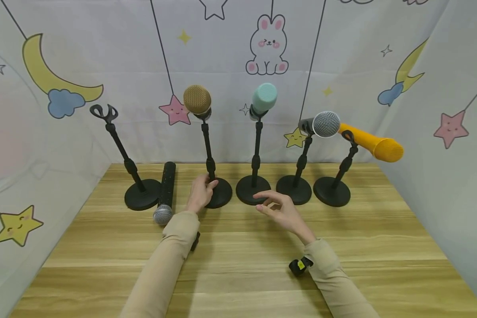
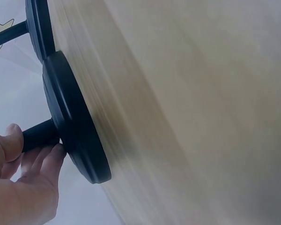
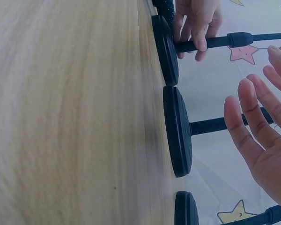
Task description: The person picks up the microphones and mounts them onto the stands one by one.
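Note:
My left hand (image 1: pixel 200 194) grips the lower pole of a black microphone stand (image 1: pixel 221 195) that bears a gold microphone (image 1: pixel 197 100). In the left wrist view, thumb and fingers wrap that pole (image 2: pixel 41 134) just above its round base (image 2: pixel 77 122). The base stands on the wooden table. My right hand (image 1: pixel 281 213) hovers before the stand with the turquoise microphone (image 1: pixel 264 98); its fingers are loosely bent, with nothing between them. The right wrist view shows these fingers spread beside that stand's pole (image 3: pixel 208 125).
On the left, an empty-clipped stand (image 1: pixel 142 194) leans beside a black microphone (image 1: pixel 167 190) lying on the table (image 1: pixel 238 274). To the right, two more stands carry a silver-headed microphone (image 1: pixel 326 124) and an orange microphone (image 1: pixel 381 145). A patterned cloth (image 1: pixel 230 53) hangs behind.

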A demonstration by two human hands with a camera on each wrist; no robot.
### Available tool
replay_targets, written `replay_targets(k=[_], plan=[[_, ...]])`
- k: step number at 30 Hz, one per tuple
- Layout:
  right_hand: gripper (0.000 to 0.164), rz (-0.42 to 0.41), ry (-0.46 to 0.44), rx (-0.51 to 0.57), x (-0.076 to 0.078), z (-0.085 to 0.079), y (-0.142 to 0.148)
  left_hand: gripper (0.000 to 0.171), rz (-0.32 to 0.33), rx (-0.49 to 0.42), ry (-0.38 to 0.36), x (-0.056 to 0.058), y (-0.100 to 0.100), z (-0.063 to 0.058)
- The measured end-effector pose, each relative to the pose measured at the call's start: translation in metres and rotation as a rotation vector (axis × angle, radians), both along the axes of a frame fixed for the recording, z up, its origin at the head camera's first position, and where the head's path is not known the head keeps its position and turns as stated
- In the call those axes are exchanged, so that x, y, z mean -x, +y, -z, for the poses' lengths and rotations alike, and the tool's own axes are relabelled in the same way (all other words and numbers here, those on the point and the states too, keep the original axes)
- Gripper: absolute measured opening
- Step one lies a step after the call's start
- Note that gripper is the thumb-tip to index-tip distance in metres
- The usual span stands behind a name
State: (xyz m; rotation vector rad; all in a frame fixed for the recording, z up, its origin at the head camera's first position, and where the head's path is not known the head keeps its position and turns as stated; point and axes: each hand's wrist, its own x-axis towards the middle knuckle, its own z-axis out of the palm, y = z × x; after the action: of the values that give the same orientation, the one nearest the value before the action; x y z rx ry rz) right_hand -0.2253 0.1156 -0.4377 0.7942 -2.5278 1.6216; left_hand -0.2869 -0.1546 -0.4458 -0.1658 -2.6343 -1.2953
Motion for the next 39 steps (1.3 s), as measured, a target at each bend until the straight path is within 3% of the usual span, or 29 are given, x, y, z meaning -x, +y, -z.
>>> replay_targets(k=[8, 18, 28, 39], plan=[[0.027, 0.005, 0.005, -0.008, -0.001, -0.002, -0.001, 0.033, -0.102, -0.053, 0.041, 0.001, 0.004, 0.001], [0.03, 0.009, 0.007, -0.027, 0.0, -0.001, 0.0, 0.04, -0.166, -0.073, 0.008, 0.001, 0.007, -0.001], [0.028, 0.004, 0.019, -0.024, -0.001, -0.002, -0.001, 0.043, -0.177, -0.076, -0.014, -0.001, 0.007, 0.0], [0.028, -0.003, 0.012, -0.009, -0.002, -0.003, 0.0, 0.058, -0.101, -0.078, 0.004, -0.013, 0.008, -0.004]])
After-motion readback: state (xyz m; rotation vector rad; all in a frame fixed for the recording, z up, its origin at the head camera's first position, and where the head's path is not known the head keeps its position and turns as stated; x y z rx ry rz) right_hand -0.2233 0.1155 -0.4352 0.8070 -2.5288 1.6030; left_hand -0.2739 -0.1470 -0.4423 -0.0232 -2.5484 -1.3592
